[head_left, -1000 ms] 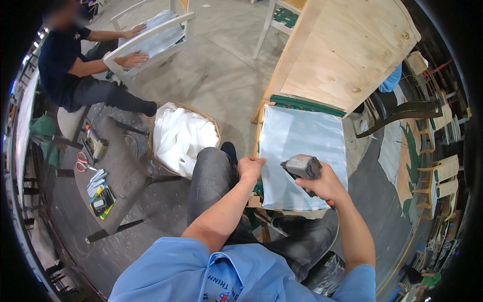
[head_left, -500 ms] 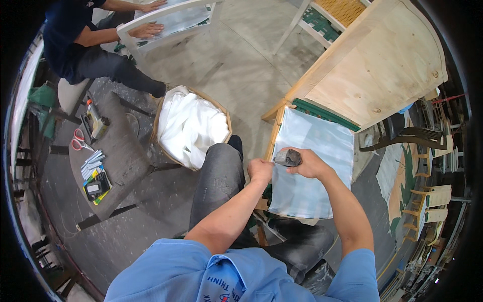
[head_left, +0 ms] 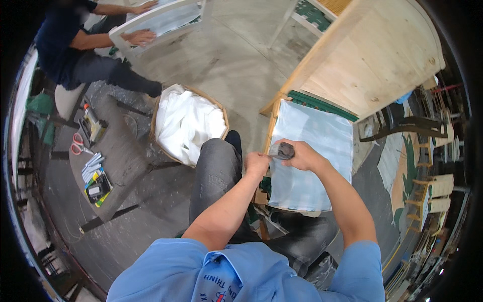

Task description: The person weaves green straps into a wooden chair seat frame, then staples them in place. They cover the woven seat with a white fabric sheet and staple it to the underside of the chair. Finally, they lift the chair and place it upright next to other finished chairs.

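A thin white sheet (head_left: 312, 173) lies over the seat of a wooden chair (head_left: 274, 118) in front of me. My left hand (head_left: 257, 163) is closed in a pinch at the sheet's left edge; the fingertips are partly hidden. Right beside it, my right hand (head_left: 303, 155) wraps round a grey hand tool with a dark, worn rounded end (head_left: 285, 150). The tool's front points at the left fingers, over the seat's left rail; its exact kind does not show. Green webbing (head_left: 322, 106) peeks out between sheet and chair back.
To the left stands a container (head_left: 225, 113) full of white cloth (head_left: 188, 121). Scissors (head_left: 77, 144), a glue gun (head_left: 92, 126) and glue sticks (head_left: 93, 168) lie on a grey upholstered chair (head_left: 118, 136). Another person (head_left: 65, 45) works at a white chair frame (head_left: 166, 22). More chairs (head_left: 432, 191) stand right.
The tool in my right hand has tilted and shifted slightly along the seat's left edge. My left hand stays pinched there. The whole view has moved a little.
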Motion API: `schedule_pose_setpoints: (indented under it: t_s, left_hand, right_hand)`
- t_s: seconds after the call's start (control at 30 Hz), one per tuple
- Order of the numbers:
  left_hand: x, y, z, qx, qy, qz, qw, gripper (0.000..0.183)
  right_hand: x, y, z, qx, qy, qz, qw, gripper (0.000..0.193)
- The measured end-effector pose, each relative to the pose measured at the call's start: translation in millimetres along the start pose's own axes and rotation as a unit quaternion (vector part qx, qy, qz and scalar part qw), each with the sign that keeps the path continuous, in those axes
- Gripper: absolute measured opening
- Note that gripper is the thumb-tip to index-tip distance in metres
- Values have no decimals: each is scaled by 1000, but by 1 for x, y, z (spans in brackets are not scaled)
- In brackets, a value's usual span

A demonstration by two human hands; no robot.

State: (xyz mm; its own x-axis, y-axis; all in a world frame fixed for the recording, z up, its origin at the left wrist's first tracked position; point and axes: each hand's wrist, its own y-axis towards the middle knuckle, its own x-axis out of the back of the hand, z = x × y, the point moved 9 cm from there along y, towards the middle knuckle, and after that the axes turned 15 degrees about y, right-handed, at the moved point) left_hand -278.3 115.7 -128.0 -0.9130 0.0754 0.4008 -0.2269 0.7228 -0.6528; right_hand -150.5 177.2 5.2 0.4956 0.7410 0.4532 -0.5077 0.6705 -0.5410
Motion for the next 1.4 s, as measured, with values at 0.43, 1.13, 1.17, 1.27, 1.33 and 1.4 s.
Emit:
schedule_pose_setpoints:
  t_s: [0.43,1.13,1.17,1.27,1.33,1.4]
  left_hand:
    - [-31,-31,16,-70,3,69,995,26]
    - [-29,-29,26,-44,-99,87,990,29]
    - [-29,-26,24,-57,-113,83,988,29]
    - [-27,-24,31,-62,-96,46,992,23]
    - [-41,-38,40,-13,-87,65,994,14]
    - [-40,-43,40,-5,-84,49,995,14]
  right_hand:
    - [27,-151,7,95,69,-210,971,73]
    - [-7,-226,-6,14,142,-231,962,71]
    - [-3,-219,2,24,162,-222,961,70]
    - [0,-195,3,32,176,-211,961,67]
    - [-6,-187,-15,-5,199,-204,959,66]
    - [-14,-173,-27,-56,237,-185,952,66]
